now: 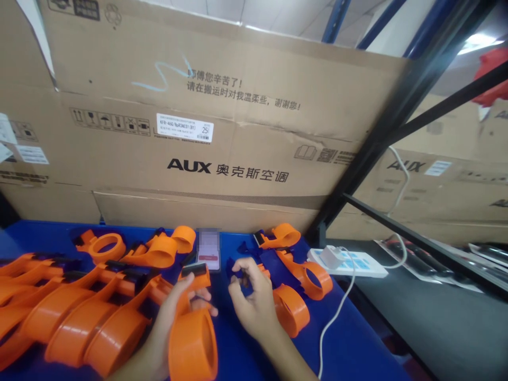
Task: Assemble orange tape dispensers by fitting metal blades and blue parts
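Observation:
My left hand (174,312) is wrapped around an orange tape dispenser (193,344). Its round hub points down toward me, and a black strip lies across its top end. My right hand (254,299) is beside it, thumb and fingers curled in a pinch. A small dark blue piece (235,269) shows at these fingertips, its shape hard to make out against the blue tabletop (337,338). Just right of this hand lie more orange tape dispensers (291,309), with dark blue parts (273,264) partly hidden behind my fingers.
Several orange tape dispensers (71,323) crowd the left side. A phone (209,251) lies at the back middle. A white power strip (349,263) with a plugged-in charger stands at the right, its cable (337,312) crossing the table edge. Cardboard (238,132) walls the back; a black metal frame (357,143) slants at right.

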A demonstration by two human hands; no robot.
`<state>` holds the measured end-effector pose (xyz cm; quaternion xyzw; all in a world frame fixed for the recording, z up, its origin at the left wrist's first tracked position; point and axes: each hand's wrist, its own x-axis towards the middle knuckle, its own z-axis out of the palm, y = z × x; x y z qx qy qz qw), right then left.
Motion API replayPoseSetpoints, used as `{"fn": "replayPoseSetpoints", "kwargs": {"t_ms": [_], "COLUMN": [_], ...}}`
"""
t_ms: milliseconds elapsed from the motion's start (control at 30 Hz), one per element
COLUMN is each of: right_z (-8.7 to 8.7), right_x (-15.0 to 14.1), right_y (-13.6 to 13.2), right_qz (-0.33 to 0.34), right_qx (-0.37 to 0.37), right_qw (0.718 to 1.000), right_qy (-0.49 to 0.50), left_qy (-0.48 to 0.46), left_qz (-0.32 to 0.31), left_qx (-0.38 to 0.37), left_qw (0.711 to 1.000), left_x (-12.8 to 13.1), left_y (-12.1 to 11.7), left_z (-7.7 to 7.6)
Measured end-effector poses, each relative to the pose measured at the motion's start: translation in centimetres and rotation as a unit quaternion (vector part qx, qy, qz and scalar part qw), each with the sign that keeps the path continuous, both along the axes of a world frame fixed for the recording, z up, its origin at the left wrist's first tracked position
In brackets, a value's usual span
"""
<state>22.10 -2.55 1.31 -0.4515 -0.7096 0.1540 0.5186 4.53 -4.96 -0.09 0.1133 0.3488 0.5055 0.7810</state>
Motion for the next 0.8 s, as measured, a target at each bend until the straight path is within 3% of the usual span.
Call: {"fn": "replayPoseSetpoints", "kwargs": {"t_ms": [200, 400, 600, 800], "right_z": [-0.2, -0.3, -0.1, -0.7], "right_x": [-0.6, -0.7, -0.6, -0.7], "right_y": [-0.9, -1.2, -1.3, -1.1], "right_qz": [0.049, 0.124, 0.139, 0.135], "right_qx": [0.019, 0.028, 0.030, 0.013], "right_qw": [0.999, 0.992, 0.990, 0.990], "right_qy": [-0.010, -0.025, -0.008, 0.042], "left_qy": [0.137, 0.150, 0.177, 0.180], "left_qz": [0.032, 0.024, 0.022, 0.017], "left_qx": [0.061, 0.143, 0.202, 0.188], "left_qw": [0.988, 0.978, 0.963, 0.965], "left_x": [0.6, 0.5, 0.6, 0.6], "left_y": [-0.3, 0.5, -0.2, -0.3], "left_z": [0.0, -1.5, -0.5, -0.6]}}
